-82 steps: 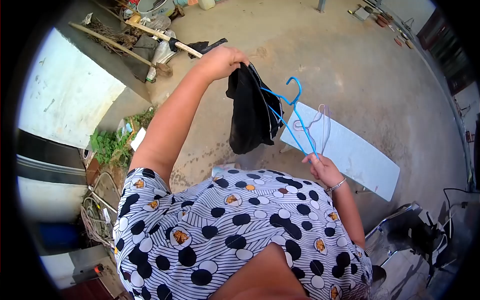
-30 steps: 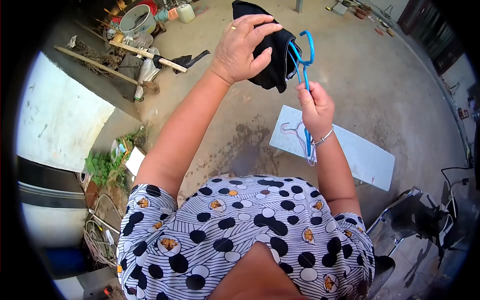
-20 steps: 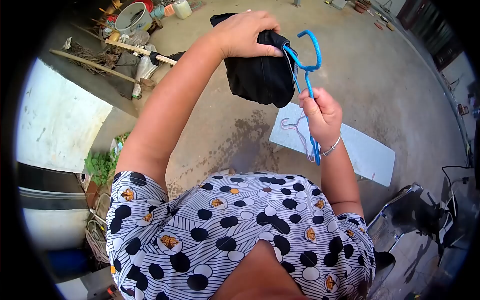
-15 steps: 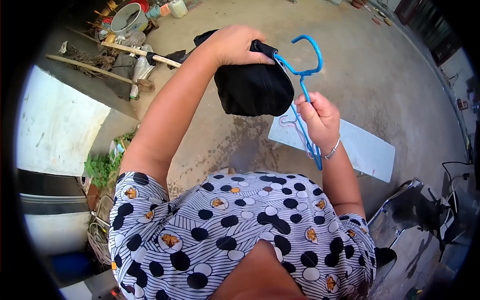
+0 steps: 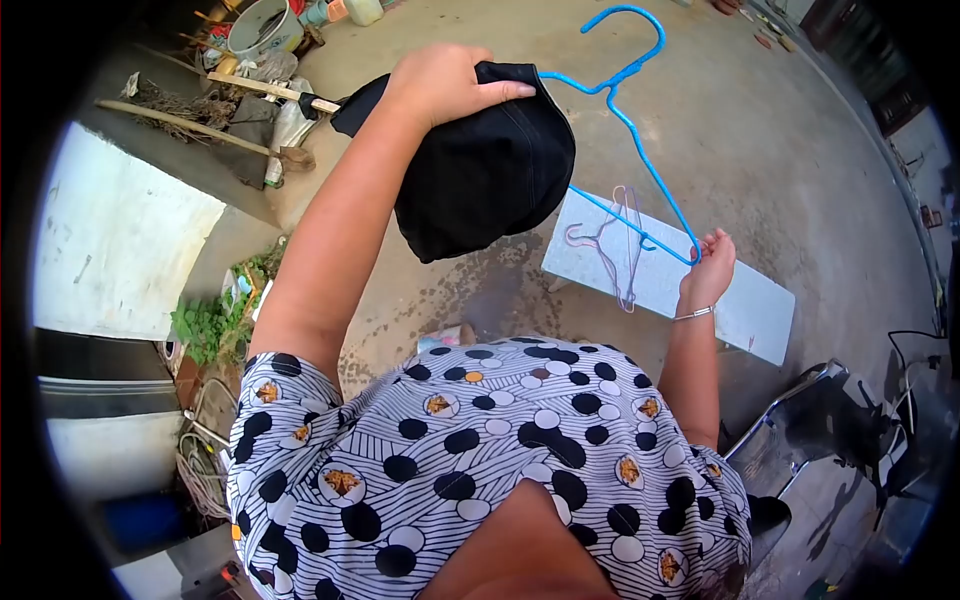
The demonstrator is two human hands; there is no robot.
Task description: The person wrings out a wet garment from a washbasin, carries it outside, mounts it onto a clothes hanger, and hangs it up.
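Note:
A black garment (image 5: 480, 170) is gripped near its top edge by my left hand (image 5: 440, 85), fingers closed over the cloth and thumb along the edge. A blue clothes hanger (image 5: 650, 165) has its left end inside the garment's opening, hidden by the cloth. The hook points up, toward the far side. At the hanger's bare right corner, my right hand (image 5: 710, 265) holds it with curled fingers. Beyond and below the hanger, pale pink and purple hangers (image 5: 622, 250) lie on a light bench (image 5: 745, 305).
Concrete floor with a wet patch (image 5: 500, 285) lies in front of me. At the far left are a white bucket (image 5: 265, 30), a long wooden handle (image 5: 190, 130) and several bags. Green plants (image 5: 205, 325) grow at the left; a metal-framed chair (image 5: 800, 405) stands at the right.
My right hand has moved from near the hanger's neck down and right to its corner. The hanger has turned, more of it showing, and the garment has shifted slightly left and down.

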